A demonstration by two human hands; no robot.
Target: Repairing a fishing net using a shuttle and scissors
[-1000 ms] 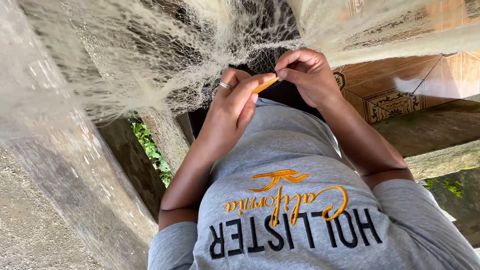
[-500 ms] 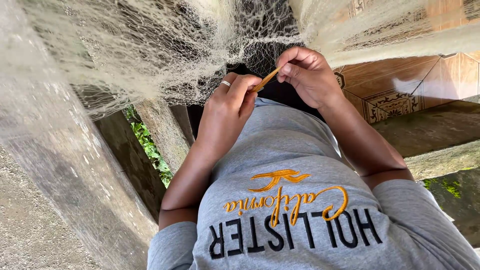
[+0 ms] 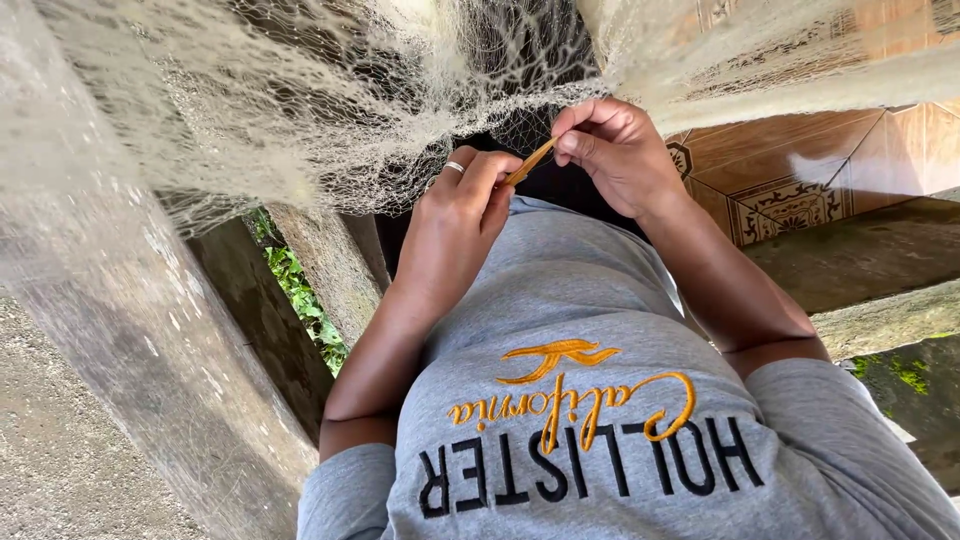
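A pale, fine-meshed fishing net (image 3: 330,110) hangs across the top of the head view and drapes down in front of me. My right hand (image 3: 620,155) pinches the upper end of a thin orange netting needle (image 3: 530,160) between thumb and fingers. My left hand (image 3: 455,225), with a ring on one finger, is curled closed just below, its fingertips pinching net mesh at the needle's lower end. Both hands are held close together at the net's lower edge, above my grey shirt (image 3: 600,330) with orange and black lettering.
A rough concrete post (image 3: 120,330) rises at the left, with a narrower one (image 3: 325,270) beside it and green plants (image 3: 300,300) between them. Patterned brown tiles (image 3: 800,170) and a concrete ledge (image 3: 870,250) lie at the right.
The needle has tilted a little more upright as my right hand lifted slightly. My left fingers have shifted along its lower end. The net has barely moved.
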